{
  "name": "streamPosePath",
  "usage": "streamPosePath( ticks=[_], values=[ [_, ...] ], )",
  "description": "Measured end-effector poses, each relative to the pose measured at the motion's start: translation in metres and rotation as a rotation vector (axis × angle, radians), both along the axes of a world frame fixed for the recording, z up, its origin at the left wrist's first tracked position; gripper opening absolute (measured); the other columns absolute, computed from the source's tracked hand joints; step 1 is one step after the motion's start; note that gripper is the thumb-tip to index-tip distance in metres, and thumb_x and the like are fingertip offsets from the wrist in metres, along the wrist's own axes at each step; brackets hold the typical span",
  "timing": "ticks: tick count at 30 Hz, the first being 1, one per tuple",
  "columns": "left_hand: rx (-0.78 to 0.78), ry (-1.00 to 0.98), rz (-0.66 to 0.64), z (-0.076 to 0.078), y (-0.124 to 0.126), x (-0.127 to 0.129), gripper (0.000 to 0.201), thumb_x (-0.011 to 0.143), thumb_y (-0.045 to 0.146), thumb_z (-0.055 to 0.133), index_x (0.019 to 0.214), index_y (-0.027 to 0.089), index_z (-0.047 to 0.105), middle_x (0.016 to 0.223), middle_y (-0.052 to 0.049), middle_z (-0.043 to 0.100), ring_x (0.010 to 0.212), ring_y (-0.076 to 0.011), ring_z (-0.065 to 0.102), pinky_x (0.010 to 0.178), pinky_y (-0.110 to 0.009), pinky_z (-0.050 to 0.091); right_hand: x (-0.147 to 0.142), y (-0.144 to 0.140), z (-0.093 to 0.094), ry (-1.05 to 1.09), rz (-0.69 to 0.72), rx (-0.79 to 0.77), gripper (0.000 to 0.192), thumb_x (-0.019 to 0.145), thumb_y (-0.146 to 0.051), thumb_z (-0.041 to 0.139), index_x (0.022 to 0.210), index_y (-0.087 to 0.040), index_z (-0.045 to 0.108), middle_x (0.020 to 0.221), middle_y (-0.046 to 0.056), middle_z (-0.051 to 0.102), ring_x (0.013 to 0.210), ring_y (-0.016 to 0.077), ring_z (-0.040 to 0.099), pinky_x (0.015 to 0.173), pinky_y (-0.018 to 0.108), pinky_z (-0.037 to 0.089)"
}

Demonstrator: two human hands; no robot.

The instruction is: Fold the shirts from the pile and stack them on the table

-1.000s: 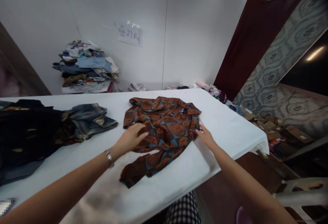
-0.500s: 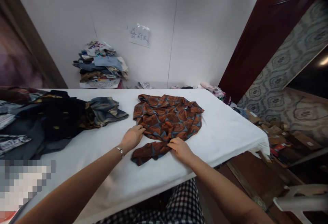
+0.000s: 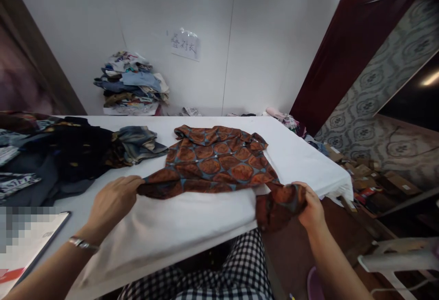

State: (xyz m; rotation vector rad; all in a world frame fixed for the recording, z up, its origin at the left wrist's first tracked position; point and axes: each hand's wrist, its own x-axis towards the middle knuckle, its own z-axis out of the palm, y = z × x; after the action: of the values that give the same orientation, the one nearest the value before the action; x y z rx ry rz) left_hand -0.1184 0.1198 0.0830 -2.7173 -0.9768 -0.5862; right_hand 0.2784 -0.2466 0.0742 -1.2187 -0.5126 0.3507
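Fingers of the left hand (image 3: 113,201) and right hand (image 3: 310,208) each pinch 1 near corner of the brown patterned shirt (image 3: 216,163), spread across the white table (image 3: 192,227), a light, limp, probably slippery cloth best gripped at its hem corners.

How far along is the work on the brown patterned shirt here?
Early. Done: the shirt lies spread on the white table. In hand: the left hand grips one near edge, and the right hand holds the other, which hangs off the table. Left: no fold shows yet; a dark clothes heap waits alongside.
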Motion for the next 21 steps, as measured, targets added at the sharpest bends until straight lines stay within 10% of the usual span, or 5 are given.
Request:
streamPosePath(
  ticks=[5,14,21],
  values=[
    [-0.076,0.057,0.159,-0.027,0.001,-0.027,0.039,0.080,0.015,0.033,0.096,0.019,0.068,0.104,-0.013,0.072,0.097,-0.0337,0.064,0.076,-0.045,0.051,-0.012,-0.003,0.001,0.052,0.148,-0.117,0.019,0.068,-0.031,0.068,0.083,-0.020,0.072,0.083,0.006,0.074,0.071,0.0208,0.069,0.064,0.030,0.053],
    [-0.287,0.019,-0.197,-0.037,-0.064,0.032,0.046,0.083,0.042,0.055,0.126,0.024,0.061,0.135,-0.010,0.060,0.122,-0.0300,0.056,0.102,-0.049,0.043,0.038,0.021,0.029,0.017,-0.071,0.065,0.022,0.064,-0.031,0.063,0.081,-0.019,0.070,0.069,0.002,0.070,0.062,0.0175,0.065,0.059,0.029,0.052],
    [-0.344,-0.003,-0.172,-0.030,-0.071,0.063,0.027,0.089,0.022,0.044,0.089,0.018,0.070,0.109,-0.012,0.071,0.104,-0.0262,0.063,0.092,-0.044,0.049,0.089,0.080,0.056,-0.014,-0.012,-0.024,0.024,0.058,-0.026,0.060,0.079,-0.018,0.069,0.063,0.001,0.065,0.059,0.0175,0.061,0.059,0.031,0.049]
  ],
)
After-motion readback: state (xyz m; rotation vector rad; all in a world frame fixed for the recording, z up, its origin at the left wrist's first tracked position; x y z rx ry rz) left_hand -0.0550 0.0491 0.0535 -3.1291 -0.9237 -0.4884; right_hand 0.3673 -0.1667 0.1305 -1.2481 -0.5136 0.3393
